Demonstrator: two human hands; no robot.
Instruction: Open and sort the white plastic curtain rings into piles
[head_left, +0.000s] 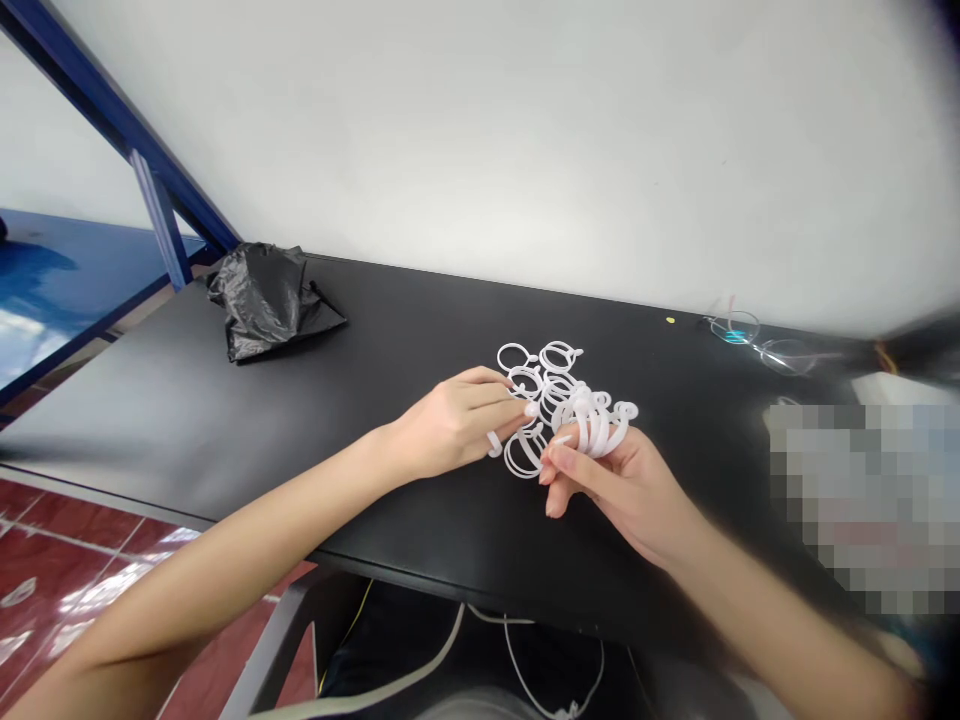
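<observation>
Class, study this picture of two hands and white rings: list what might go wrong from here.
1. The worn rings hang looped around the right hand, so they might slide off if its fingers tip down.
2. The loose rings overlap beside the left hand, so lifting one might drag others.

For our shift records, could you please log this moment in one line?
Left hand: at white ring pile | Right hand: holding several white eyelet rings | Black table: black plastic bag, eyeglasses

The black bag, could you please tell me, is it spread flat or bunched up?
Bunched up: the black bag lies in a creased heap on the table.
</observation>
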